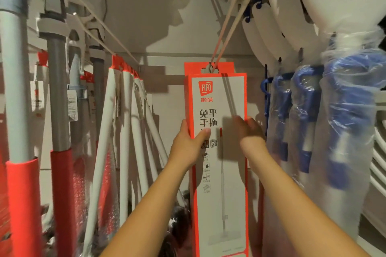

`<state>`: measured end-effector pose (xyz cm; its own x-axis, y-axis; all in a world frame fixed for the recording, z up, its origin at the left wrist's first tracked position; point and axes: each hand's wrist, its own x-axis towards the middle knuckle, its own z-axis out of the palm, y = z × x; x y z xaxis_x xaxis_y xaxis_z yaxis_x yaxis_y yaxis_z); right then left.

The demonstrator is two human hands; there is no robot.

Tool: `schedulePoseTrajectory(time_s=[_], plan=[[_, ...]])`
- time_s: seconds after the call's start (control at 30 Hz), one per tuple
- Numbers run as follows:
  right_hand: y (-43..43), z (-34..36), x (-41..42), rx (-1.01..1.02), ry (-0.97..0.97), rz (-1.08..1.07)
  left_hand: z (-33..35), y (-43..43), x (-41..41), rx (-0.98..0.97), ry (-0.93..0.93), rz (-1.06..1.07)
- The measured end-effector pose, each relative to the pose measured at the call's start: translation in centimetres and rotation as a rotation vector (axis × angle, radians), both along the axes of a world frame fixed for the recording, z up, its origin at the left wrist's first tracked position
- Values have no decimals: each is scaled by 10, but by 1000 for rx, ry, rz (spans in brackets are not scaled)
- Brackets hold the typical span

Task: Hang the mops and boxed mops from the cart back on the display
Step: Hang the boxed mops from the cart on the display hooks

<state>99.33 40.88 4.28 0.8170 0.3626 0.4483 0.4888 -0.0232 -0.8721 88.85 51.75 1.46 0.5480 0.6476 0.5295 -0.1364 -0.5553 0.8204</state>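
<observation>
A tall red and white boxed mop point(221, 173) hangs in the middle of the display, its top tab point(208, 68) on a long double hook point(227, 25) that slopes down from above. My left hand point(189, 144) grips the box's left edge, thumb on the front face. Blurred, my right hand point(247, 131) sits at the box's right edge; whether its fingers curl round the box I cannot tell. A second red tab shows just behind the front box.
White-handled mops with red tops point(125, 131) hang on hooks to the left, beside grey poles with red sleeves point(60, 152). Blue mops wrapped in clear plastic point(344, 121) hang on the right under white mop heads point(282, 16). A pale wall panel stands behind.
</observation>
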Motion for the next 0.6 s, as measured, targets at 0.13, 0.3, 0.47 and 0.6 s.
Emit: schedulePoseTrajectory(time_s=[0.13, 0.3, 0.47, 0.6], plan=[[-19, -13, -7, -76, -91, 98, -10, -11, -14, 133, 107, 103], [-39, -27, -24, -301, -258, 54, -24, -35, -34, 305, 308, 247], [-57, -40, -40, -512, -419, 79, -35, -63, -59, 451, 554, 416], [-66, -49, -60, -680, -498, 119, -37, -81, -86, 496, 649, 479]])
